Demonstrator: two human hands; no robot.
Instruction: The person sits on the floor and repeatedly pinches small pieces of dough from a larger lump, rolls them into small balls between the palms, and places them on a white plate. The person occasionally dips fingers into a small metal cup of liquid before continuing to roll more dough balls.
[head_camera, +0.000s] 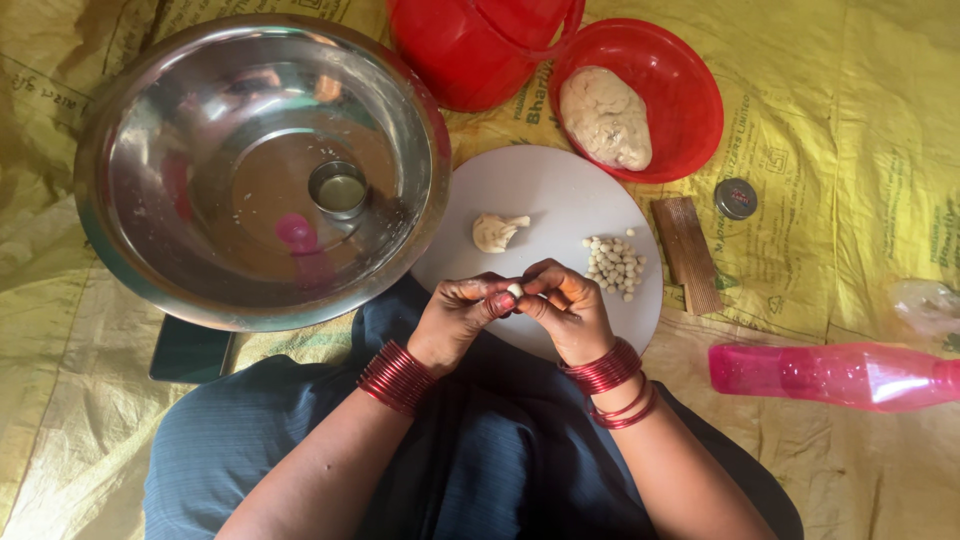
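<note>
Dough, a tiny pale ball (514, 290) of it, sits pinched between the fingertips of both hands, right at the point where the two grips meet. The left hand (458, 318) curls its fingers closed around the ball from one side, and the right hand (565, 305) closes on it from the other, thumb and forefinger pressed to it; most of the ball is hidden, only its top showing. Both hands hover over the near edge of a round white board (545, 190), above the person's dark blue lap. Red bangles ring both wrists.

On the board, just beyond the hands, lies a small torn lump of dough (495, 231), and to its right a heap of finished little balls (615, 265). A red bowl (690, 90) holding a larger mass of dough touches the board's far edge. A big steel basin (150, 120) overlaps the board's left side, with a small steel cup (339, 189) inside. A ribbed wooden block (687, 253) and a pink bottle (830, 375) lie on the yellow sheet to the right.
</note>
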